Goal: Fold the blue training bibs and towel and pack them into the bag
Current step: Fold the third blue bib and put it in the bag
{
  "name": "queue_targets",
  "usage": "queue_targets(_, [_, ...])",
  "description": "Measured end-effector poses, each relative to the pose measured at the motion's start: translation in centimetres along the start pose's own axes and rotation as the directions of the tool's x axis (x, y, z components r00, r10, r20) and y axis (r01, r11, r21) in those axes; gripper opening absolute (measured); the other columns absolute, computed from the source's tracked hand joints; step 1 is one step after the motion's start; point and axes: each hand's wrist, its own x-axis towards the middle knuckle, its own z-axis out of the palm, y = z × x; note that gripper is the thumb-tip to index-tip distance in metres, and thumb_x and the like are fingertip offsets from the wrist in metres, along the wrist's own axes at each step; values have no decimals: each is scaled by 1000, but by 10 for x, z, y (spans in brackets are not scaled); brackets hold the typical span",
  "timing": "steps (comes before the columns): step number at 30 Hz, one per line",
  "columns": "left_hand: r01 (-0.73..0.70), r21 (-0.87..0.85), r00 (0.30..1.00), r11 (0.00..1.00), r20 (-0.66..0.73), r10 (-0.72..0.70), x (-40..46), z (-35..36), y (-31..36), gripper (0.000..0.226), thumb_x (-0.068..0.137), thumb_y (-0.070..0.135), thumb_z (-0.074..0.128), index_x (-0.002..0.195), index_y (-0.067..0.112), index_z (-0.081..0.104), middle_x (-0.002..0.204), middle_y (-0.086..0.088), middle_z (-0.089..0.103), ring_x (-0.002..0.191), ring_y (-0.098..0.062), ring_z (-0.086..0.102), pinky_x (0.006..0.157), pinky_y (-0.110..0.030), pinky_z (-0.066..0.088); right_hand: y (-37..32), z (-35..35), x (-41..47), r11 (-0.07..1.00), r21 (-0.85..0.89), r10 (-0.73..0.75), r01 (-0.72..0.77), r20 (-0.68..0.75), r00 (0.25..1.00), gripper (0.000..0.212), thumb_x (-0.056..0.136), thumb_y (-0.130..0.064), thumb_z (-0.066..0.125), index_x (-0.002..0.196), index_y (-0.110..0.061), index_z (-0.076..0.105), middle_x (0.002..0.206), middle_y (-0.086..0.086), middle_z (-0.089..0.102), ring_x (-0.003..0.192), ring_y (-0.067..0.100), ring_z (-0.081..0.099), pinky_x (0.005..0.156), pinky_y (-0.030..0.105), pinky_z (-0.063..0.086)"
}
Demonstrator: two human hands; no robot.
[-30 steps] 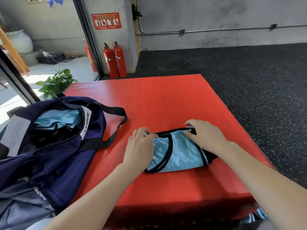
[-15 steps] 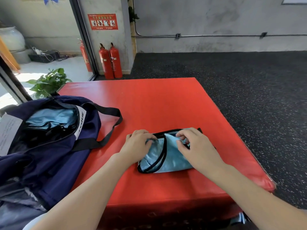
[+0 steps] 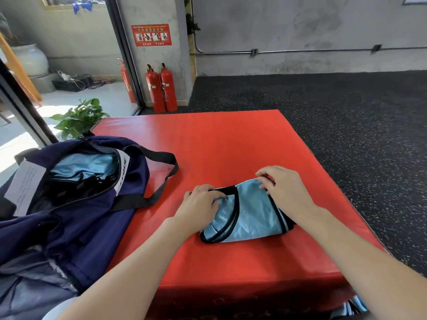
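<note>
A light blue training bib [image 3: 248,215] with black trim lies folded into a small bundle on the red mat [image 3: 208,144]. My left hand [image 3: 199,204] grips the bundle's left end with curled fingers. My right hand [image 3: 283,189] pinches its far right edge. A navy bag [image 3: 76,204] stands unzipped at the left, with more light blue fabric [image 3: 85,167] inside it. Its black strap [image 3: 161,174] lies on the mat.
A potted plant [image 3: 78,117] stands behind the bag, and two red fire extinguishers [image 3: 161,88] stand by the wall. Dark speckled floor [image 3: 346,112] surrounds the mat to the right. More blue fabric [image 3: 353,307] shows below the mat's front right corner.
The bundle has been unfolded slightly wider to the right. My right hand moved from the bundle's middle to its far right edge. My left hand stayed on the left end.
</note>
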Motion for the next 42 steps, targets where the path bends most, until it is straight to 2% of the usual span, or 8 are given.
queue_targets(4, [-7,13,1000,1000,20,6,-1,-2,-1,34,103,31,43,129,40,62,133,12,54,127,-14,44,105,-40,32,3,2,2,997,-64,51,-43,117,992,20,98,-11,60,110,-22,72,105,-10,67,95,0,64,79,12,48])
queue_targets(7, [-8,16,999,1000,31,7,-2,-6,-1,34,104,32,43,131,40,61,133,12,53,127,-14,43,104,-38,31,3,3,1,993,-110,70,-47,209,975,18,98,-13,61,108,-24,71,104,-14,65,97,-4,62,83,17,51])
queue_targets(12, [0,62,1000,998,31,-1,-3,-8,-2,36,103,31,41,131,42,60,132,12,54,125,-14,43,100,-38,33,-22,5,-16,990,-132,-14,41,198,980,5,96,-26,63,95,-28,68,88,-17,61,75,3,59,74,28,52])
queue_targets(16, [33,110,999,993,6,-34,-2,-10,-4,38,100,29,42,130,43,61,127,11,56,121,-16,46,94,-37,38,-38,12,-36,988,-131,131,-86,386,913,27,92,-51,63,81,-27,61,65,-7,63,51,5,52,55,27,44])
queue_targets(23, [39,-6,999,999,25,-39,-13,-18,-5,26,92,32,54,109,38,72,96,11,62,93,-14,61,86,-38,51,-4,5,-36,857,-515,236,-9,377,896,48,89,-74,44,86,-28,55,88,-9,63,89,18,62,71,36,47])
queue_targets(29, [14,-135,994,991,110,1,-30,-20,16,20,85,50,68,96,35,75,69,12,61,72,-4,59,70,-28,52,20,-1,-31,906,-422,141,35,380,914,68,95,-65,43,148,-23,43,155,-3,42,144,18,36,116,37,32])
queue_targets(35, [-91,-59,996,994,-24,90,-33,-24,12,22,89,51,67,106,38,73,89,13,55,82,-4,53,74,-26,46,9,3,-42,971,-233,66,43,439,896,59,77,-77,55,122,-40,50,127,-23,49,122,1,43,103,28,41])
queue_targets(42, [-296,-2,954,955,40,296,-40,-18,14,29,93,51,64,112,31,73,111,18,63,108,-2,49,89,-23,45,9,2,-59,977,-208,22,54,345,938,39,77,-45,76,85,-33,40,109,-14,46,102,10,53,87,35,48])
